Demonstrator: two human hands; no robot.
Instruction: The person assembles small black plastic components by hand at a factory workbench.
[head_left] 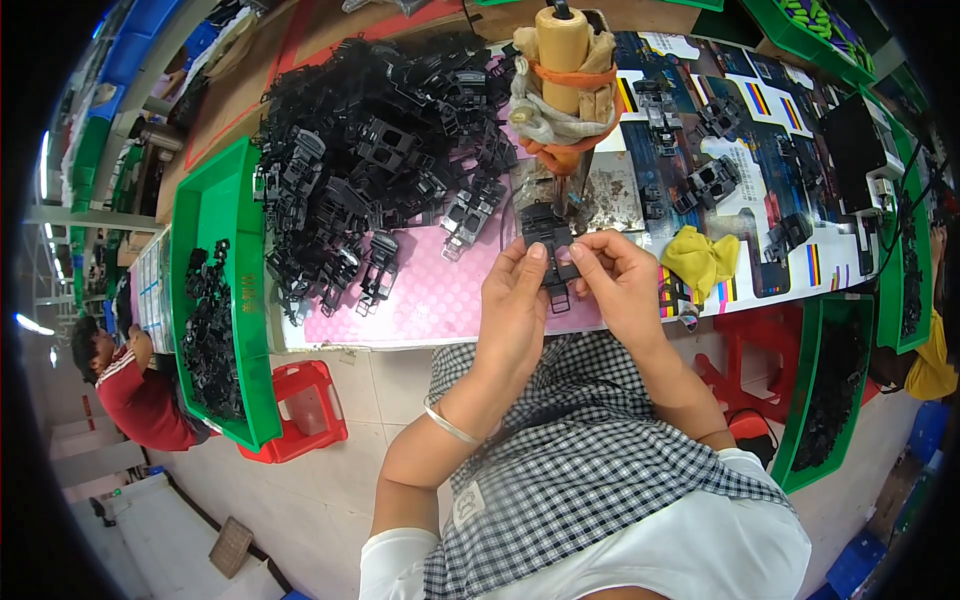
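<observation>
My left hand [513, 295] and my right hand [622, 285] pinch the near end of a black plastic frame-like part [546, 248] between thumbs and fingers. The part lies nearly flat at the table's front edge, its far end below an upright tool with a tan handle [563, 62]. Cloth [540, 112] and orange bands wrap that handle. A thin metal tip [562, 187] points down close to the part; whether they touch I cannot tell. Beside it sits a stained metal plate [615, 195]. A large heap of similar black parts [375, 145] covers the table to the left.
Several black parts [708, 183] lie scattered at right, near a crumpled yellow cloth [700, 262]. Green bins with black parts stand left [258, 300] and right [797, 440]. Red stools [308, 405] stand below the table. Another person [150, 395] in red sits far left.
</observation>
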